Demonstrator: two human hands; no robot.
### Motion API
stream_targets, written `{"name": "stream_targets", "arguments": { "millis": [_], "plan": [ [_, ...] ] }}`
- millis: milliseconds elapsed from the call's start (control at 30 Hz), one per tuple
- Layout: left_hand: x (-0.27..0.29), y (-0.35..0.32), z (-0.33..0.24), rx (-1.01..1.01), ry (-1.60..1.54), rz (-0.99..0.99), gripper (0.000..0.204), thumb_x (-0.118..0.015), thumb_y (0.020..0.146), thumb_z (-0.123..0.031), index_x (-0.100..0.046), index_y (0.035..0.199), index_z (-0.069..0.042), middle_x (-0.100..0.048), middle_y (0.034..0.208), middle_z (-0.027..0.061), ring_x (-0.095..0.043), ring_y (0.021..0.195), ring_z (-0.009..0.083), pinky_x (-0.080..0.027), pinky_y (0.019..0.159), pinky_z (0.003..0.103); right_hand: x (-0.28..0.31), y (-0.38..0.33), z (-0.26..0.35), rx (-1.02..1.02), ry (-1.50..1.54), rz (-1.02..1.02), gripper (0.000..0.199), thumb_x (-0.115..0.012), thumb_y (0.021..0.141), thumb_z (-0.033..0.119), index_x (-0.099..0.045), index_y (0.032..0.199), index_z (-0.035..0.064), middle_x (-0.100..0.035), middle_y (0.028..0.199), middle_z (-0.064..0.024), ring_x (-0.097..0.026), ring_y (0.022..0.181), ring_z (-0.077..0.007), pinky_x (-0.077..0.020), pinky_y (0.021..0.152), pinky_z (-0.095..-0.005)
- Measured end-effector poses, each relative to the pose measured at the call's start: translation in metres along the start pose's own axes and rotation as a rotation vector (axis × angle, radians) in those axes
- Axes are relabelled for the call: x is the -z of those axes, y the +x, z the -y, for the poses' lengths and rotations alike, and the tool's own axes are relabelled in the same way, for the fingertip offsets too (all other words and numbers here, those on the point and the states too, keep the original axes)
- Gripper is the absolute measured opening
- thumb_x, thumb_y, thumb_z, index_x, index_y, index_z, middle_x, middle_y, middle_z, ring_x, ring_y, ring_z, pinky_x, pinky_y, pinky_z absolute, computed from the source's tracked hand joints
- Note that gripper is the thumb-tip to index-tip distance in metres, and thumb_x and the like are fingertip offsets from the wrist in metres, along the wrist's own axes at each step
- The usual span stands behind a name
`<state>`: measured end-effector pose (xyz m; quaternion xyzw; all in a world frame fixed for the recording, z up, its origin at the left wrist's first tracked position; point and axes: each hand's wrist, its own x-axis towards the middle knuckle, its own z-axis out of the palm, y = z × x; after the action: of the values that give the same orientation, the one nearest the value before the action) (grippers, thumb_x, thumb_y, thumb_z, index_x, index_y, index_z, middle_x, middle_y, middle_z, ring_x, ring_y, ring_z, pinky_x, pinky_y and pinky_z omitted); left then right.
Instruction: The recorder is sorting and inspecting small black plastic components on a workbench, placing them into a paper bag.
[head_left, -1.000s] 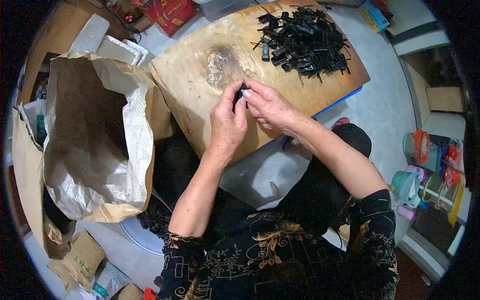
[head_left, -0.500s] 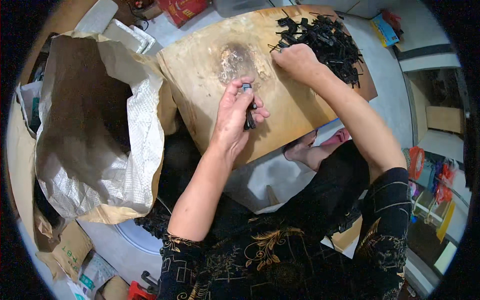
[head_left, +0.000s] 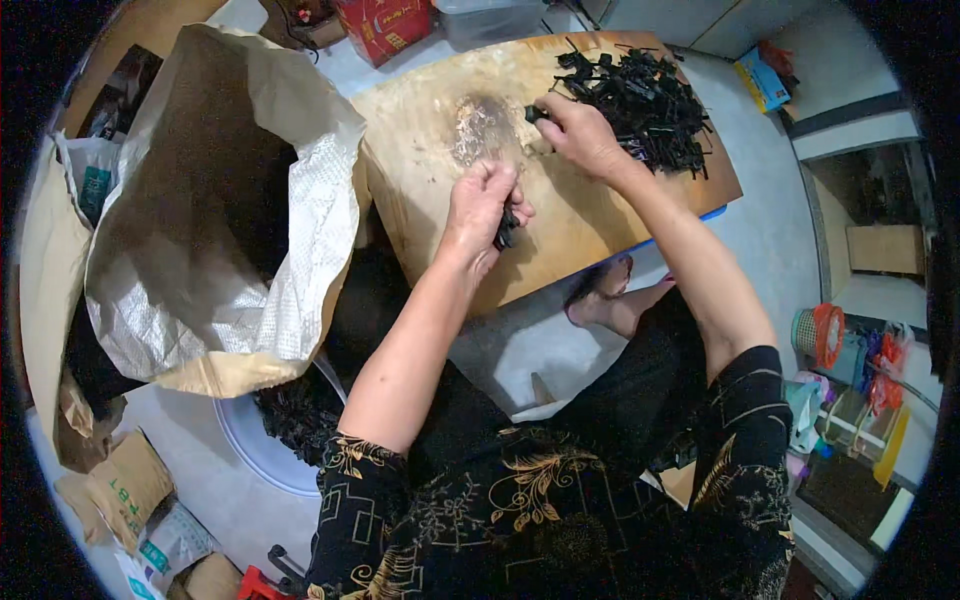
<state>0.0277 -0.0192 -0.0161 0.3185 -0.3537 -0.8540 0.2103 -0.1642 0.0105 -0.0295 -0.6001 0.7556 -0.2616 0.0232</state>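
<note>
My left hand (head_left: 482, 208) is closed over the near part of the wooden board (head_left: 420, 150), with small black plastic parts (head_left: 506, 232) in its palm and fingers. Farther right, my right hand (head_left: 582, 138) pinches one small black plastic part (head_left: 538, 114) between thumb and finger. That part is held just above the board, beside a dark, worn patch (head_left: 480, 130). A heap of similar black parts (head_left: 640, 110) covers the board's far right. The exact shape of the parts in my left hand is hidden by the fingers.
A large open paper sack (head_left: 325, 210) with a white woven lining stands left of the board. Below it, a pale blue basin (head_left: 240, 450) holds more black pieces. A red box (head_left: 385, 28) sits beyond the board, and a shelf with bagged items (head_left: 870, 370) is at right.
My right hand has moved left from the edge of the heap, and a black part now shows in its pinch. My left fingers have closed further. The whole view has shifted slightly.
</note>
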Motion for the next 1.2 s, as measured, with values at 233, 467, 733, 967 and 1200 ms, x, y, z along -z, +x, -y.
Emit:
{"name": "stream_targets", "arguments": {
  "millis": [233,467,733,967,1200],
  "plan": [
    [-0.004,-0.021,-0.004,-0.448,0.621,0.067,0.06,-0.052,0.082,-0.005,-0.025,0.136,-0.01,-0.049,0.103,0.012,-0.053,0.057,0.0118,-0.046,0.05,0.024,0.037,-0.05,0.057,-0.674,1.095,0.188,0.016,-0.057,0.084,0.02,-0.048,0.073,0.0133,-0.042,0.057,0.0065,-0.029,0.039,-0.0018,-0.0224,0.035,-0.0187],
    [-0.009,-0.031,0.008,-0.361,0.726,0.349,0.07,-0.056,0.077,0.001,-0.022,0.137,-0.009,-0.054,0.101,0.0125,-0.055,0.057,0.0121,-0.046,0.048,0.025,0.044,-0.09,0.071,-0.75,1.266,0.224,0.015,-0.059,0.085,0.023,-0.05,0.077,0.0132,-0.045,0.058,0.0056,-0.03,0.037,-0.001,-0.0218,0.033,-0.0165],
    [-0.016,-0.031,0.002,-0.13,0.585,0.327,0.052,-0.065,0.079,-0.008,-0.04,0.125,-0.005,-0.06,0.084,0.0083,-0.056,0.057,0.0106,-0.045,0.05,0.022,0.05,-0.105,0.064,-0.635,1.221,0.306,0.014,-0.055,0.087,0.027,-0.051,0.088,0.0137,-0.042,0.059,0.0078,-0.029,0.039,0.0003,-0.0204,0.034,-0.0158],
    [-0.025,-0.025,0.007,-0.095,0.46,0.212,0.038,-0.063,0.08,-0.007,-0.051,0.116,-0.004,-0.057,0.071,0.0028,-0.056,0.056,0.0084,-0.043,0.046,0.02,0.044,-0.114,0.055,-0.542,1.214,0.276,0.03,-0.04,0.093,0.037,-0.048,0.107,0.0109,-0.041,0.06,0.0057,-0.03,0.041,-0.0017,-0.0216,0.036,-0.0171],
    [-0.029,-0.022,0.011,-0.141,0.489,0.165,0.035,-0.06,0.082,-0.007,-0.053,0.116,-0.004,-0.057,0.069,0.0026,-0.055,0.055,0.0074,-0.043,0.046,0.02,0.039,-0.113,0.06,-0.437,1.07,0.233,0.034,-0.039,0.095,0.031,-0.044,0.119,0.0071,-0.04,0.063,0.0055,-0.034,0.052,-0.0018,-0.0274,0.045,-0.0159]
  ]
}}
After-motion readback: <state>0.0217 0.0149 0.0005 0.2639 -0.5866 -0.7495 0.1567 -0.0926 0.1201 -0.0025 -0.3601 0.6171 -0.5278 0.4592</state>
